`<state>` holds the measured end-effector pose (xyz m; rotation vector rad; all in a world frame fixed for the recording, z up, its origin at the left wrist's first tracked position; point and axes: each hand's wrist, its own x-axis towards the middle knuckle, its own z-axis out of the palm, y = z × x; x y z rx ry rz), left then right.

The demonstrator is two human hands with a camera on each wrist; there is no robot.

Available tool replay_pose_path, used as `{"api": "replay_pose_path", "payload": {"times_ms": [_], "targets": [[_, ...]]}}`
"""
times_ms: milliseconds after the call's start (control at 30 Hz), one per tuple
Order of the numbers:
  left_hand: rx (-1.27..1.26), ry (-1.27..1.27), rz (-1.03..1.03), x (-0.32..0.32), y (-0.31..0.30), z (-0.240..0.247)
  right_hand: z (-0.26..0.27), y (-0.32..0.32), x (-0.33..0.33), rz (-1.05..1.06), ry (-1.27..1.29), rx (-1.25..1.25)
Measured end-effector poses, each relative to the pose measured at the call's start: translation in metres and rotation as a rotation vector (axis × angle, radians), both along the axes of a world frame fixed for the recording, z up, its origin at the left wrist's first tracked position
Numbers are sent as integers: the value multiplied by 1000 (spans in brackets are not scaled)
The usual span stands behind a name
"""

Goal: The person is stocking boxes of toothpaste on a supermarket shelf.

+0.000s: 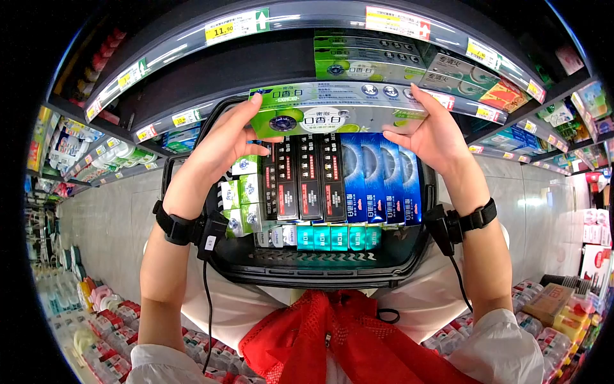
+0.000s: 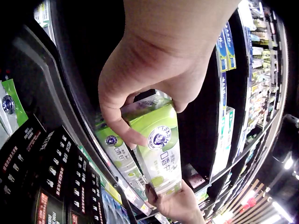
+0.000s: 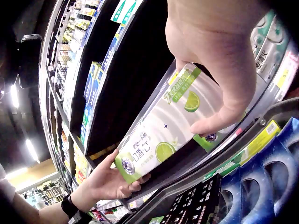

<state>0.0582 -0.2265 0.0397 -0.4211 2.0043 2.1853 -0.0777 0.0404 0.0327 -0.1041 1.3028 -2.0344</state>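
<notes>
Both hands grip a long green and silver-white toothpaste box (image 1: 332, 115) with lime pictures, one hand at each end. My left hand (image 1: 227, 137) holds the left end, thumb at the upper edge and fingers beneath. At the right end, my right hand (image 1: 438, 131) has its thumb and fingers around the edges. The right wrist view shows the lime-printed face of the box (image 3: 156, 128) between the two hands. Under it is a black basket (image 1: 307, 276) packed with black boxes (image 1: 311, 185), blue boxes (image 1: 384, 182), teal boxes (image 1: 339, 238) and green-and-white boxes (image 1: 243, 195).
A dark shelf with price tags (image 1: 224, 31) runs across in front. Similar green boxes (image 1: 364, 64) and grey-white boxes (image 1: 457, 80) stand on it at the right. The basket sits against the person's legs, a red cloth (image 1: 320, 333) hangs in front, and stocked shelves stand on both sides.
</notes>
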Motion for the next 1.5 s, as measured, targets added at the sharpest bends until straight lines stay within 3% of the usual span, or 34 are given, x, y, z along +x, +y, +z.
{"api": "replay_pose_path", "payload": {"times_ms": [167,233,367,433,600,767,1200,1367,1500], "targets": [[23,31,-7,1,0,-2,-4,0,-4,-43,-60,-101],[47,85,91,2,2,-4,0,-1,0,-94,-66,-76],[-3,241,1,1,1,-4,-4,1,-7,-160,-102,-14],[-198,449,-39,4,7,3,-8,0,-7,-210,-6,-63],[-191,469,-31,4,13,4,-5,-2,-2,-363,98,-60],[-501,625,-50,1,11,-4,-6,-2,-3,-409,133,-88],[-604,623,-28,2,11,-4,-8,-3,-1,-411,195,-64],[-375,525,-31,2,11,-6,-3,1,-3,-326,76,-86],[-336,400,18,0,10,-2,-1,-1,1,-239,-44,-117]]}}
